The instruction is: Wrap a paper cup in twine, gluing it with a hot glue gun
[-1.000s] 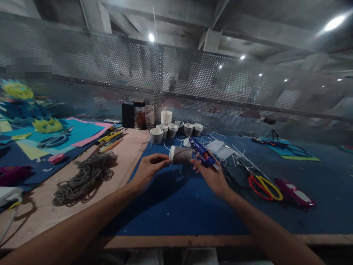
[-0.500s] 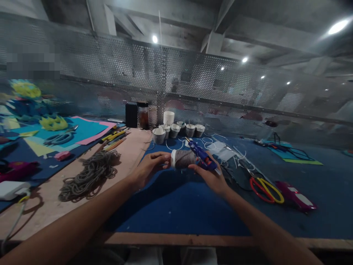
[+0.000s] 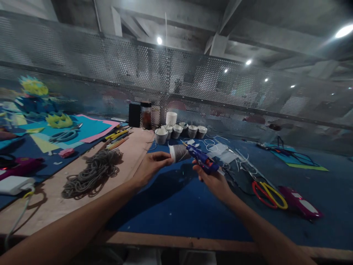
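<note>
My left hand grips a small paper cup by its white rim, holding it sideways above the blue table top. Grey cord is wound round the cup's wall. A blue hot glue gun is in my right hand, its fingers wrapped round the handle. The gun's nozzle points up and left, close to the cup's side; whether it touches cannot be made out. Behind the cup stand several cord-wrapped cups and a stack of white cups.
A heap of grey cord lies on the pinkish board at left, near pencils and blue-handled scissors. At right are red-and-yellow-handled scissors and a purple device. A perforated metal screen runs along the back.
My right hand has come off the cup's closed end and moved slightly down with the glue gun, whose nozzle now sits nearer the cup. The left hand keeps its hold. The view has shifted slightly.
</note>
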{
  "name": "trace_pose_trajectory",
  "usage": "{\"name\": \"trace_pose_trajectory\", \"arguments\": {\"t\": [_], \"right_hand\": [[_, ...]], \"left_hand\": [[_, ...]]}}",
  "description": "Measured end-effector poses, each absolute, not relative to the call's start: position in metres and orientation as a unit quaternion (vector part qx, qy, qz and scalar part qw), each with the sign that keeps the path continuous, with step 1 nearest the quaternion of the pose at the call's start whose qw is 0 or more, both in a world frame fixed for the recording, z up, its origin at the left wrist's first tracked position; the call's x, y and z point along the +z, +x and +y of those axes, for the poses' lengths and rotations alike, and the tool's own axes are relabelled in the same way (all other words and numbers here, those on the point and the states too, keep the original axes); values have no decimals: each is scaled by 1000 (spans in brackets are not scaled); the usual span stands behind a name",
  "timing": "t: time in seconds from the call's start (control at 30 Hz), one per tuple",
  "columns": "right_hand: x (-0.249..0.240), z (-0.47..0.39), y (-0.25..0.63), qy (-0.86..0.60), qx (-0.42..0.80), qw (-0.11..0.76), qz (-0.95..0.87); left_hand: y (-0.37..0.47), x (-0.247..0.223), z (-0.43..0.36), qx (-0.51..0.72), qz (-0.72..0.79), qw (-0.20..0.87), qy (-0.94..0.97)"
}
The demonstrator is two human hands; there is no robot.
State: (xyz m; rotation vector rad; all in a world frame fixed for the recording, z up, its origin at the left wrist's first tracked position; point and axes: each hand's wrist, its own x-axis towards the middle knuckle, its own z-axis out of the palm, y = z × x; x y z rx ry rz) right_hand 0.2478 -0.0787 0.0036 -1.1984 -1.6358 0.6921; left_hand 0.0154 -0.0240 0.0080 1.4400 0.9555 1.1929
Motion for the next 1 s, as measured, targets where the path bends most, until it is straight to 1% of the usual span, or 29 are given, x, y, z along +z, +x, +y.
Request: {"name": "trace_pose_trajectory", "arguments": {"t": [0.13, 0.37, 0.77, 1.0], "right_hand": [[-1, -81, 242, -474, 317, 462, -679], [4, -85, 238, -510, 277, 459, -673], [-2, -81, 239, -514, 259, 459, -677], [-3, -81, 240, -517, 266, 455, -674]], "left_hand": [[19, 9, -28, 506, 429, 420, 619], [20, 4, -30, 504, 409, 352, 674], [19, -3, -28, 509, 388, 284, 714], [18, -4, -28, 509, 386, 292, 711]]}}
